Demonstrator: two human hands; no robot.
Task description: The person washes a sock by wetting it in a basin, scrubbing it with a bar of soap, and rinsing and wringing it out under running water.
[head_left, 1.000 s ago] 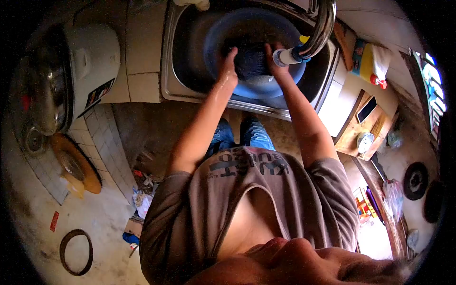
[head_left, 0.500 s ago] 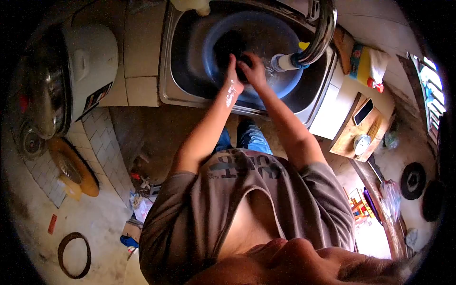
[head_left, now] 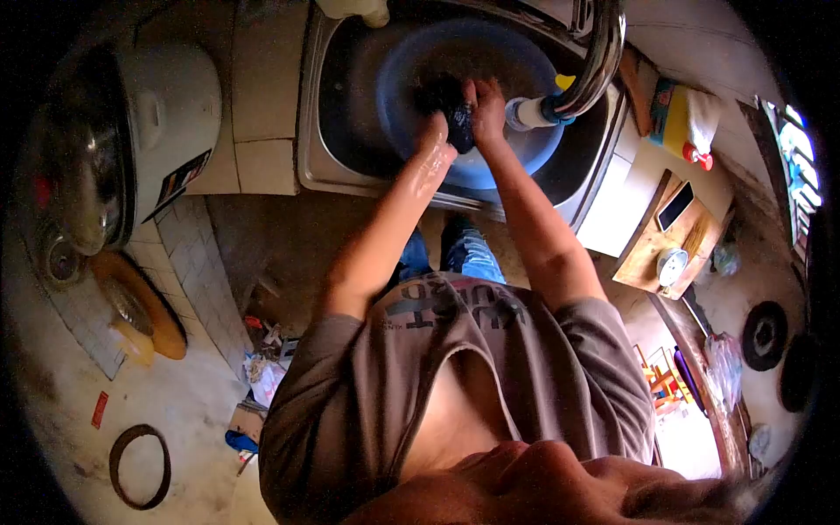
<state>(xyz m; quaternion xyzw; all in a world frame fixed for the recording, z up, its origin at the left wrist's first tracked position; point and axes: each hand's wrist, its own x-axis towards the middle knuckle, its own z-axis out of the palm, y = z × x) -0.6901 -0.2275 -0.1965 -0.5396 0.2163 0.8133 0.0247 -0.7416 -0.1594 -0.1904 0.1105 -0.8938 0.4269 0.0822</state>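
Observation:
A blue plastic basin [head_left: 534,166] sits in the metal sink [head_left: 346,171]. Inside it, a dark, wet, bunched item that looks like black cloth [head_left: 458,125] is held up between my two hands. My left hand [head_left: 432,136] closes on its left side, fingers partly hidden by the dark folds. On the other side, my right hand [head_left: 486,107] has its fingers curled against the bundle. Both hands are over the basin, and my left wrist looks wet. The white spout end of the faucet [head_left: 530,114] hangs just right of my right hand.
A curved metal faucet pipe [head_left: 599,66] arches over the sink's right side. A white appliance [head_left: 171,114] stands on the left counter. At right, a yellow-labelled bottle [head_left: 672,118] with a red cap stands near a wooden board [head_left: 643,254] bearing a phone [head_left: 675,206] and a bowl [head_left: 671,265].
My hands were close together low in the basin with the dark item mostly hidden. Now they are apart, with the bunched black cloth showing between them.

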